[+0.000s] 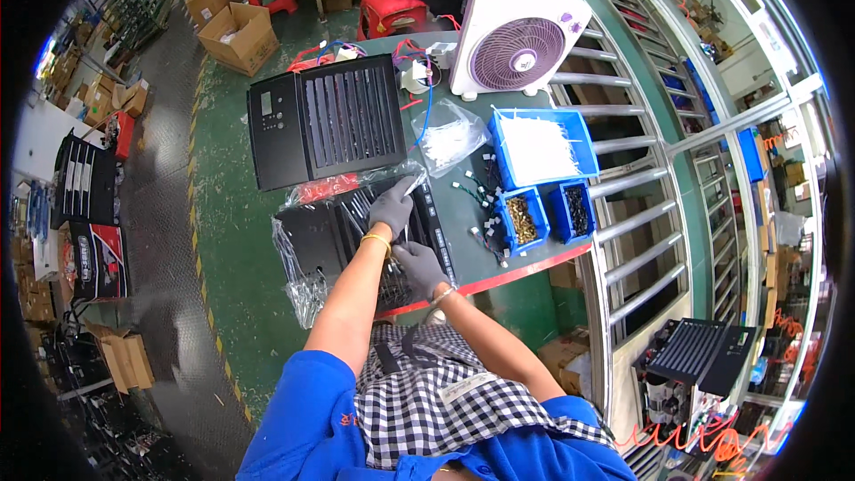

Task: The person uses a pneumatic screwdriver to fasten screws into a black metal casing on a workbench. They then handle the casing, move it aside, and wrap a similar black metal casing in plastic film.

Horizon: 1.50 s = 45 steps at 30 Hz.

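Note:
In front of me lies a black slatted panel (322, 240), partly inside clear plastic wrap (307, 298). Over its upper right part is my left hand (392, 207), in a grey glove, its fingers closed on a pale fold of the plastic. My right hand (420, 267), gloved the same way, is just nearer to me at the panel's right side. Its fingers are curled, and what they hold is hidden. Farther back rests a second black panel (352, 116) with slats, a small display and buttons.
Blue bins hold white sticks (539, 147), brass-coloured parts (521, 218) and black parts (577, 211). Short connector wires (485, 200) and a bag of white pieces (452, 138) lie nearby. A box fan (517, 44) stands at the back, beside a roller conveyor (623, 183).

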Each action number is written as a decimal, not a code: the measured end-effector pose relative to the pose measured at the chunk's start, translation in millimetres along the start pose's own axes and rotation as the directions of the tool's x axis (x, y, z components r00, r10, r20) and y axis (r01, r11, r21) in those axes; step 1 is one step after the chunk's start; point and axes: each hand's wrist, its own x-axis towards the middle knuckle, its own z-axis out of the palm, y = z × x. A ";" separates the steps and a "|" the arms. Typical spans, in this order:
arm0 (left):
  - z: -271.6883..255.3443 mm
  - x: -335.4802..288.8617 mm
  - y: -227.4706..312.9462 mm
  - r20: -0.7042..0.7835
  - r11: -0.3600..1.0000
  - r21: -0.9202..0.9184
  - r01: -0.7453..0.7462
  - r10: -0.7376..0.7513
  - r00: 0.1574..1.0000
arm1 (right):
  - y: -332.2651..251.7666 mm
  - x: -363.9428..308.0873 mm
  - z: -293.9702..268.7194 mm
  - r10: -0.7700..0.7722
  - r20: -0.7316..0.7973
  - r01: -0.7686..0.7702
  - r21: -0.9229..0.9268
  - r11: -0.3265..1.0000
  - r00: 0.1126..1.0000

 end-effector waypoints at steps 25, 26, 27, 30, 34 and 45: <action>3.3 11.5 -10.3 0.089 0.977 -0.209 0.032 -0.013 0.996 | -19.7 -150.3 -82.1 0.075 0.068 -0.076 0.019 0.997 0.995; 2.9 11.5 -8.2 0.098 0.977 -0.209 0.030 -0.010 0.995 | -12.1 -147.3 -88.8 0.027 0.046 -0.034 0.162 0.986 0.999; 0.2 11.8 -6.2 0.085 0.975 -0.220 -0.011 0.030 0.996 | -11.8 -146.1 -93.9 -0.023 -0.002 0.023 0.247 0.969 1.000; -11.0 4.8 0.6 0.135 0.879 -0.449 0.157 -0.107 0.985 | -8.9 -143.9 -118.3 -0.131 -0.067 0.147 0.466 0.872 0.989; -13.4 -5.7 -5.6 0.114 0.921 -0.375 0.099 -0.060 0.992 | -12.5 -142.7 -119.6 -0.187 -0.023 0.172 0.508 0.844 0.982; -2.8 -47.6 11.4 -0.058 0.745 0.603 -0.287 0.399 0.915 | -11.2 -136.6 -99.2 -0.168 0.110 0.136 0.251 0.958 0.980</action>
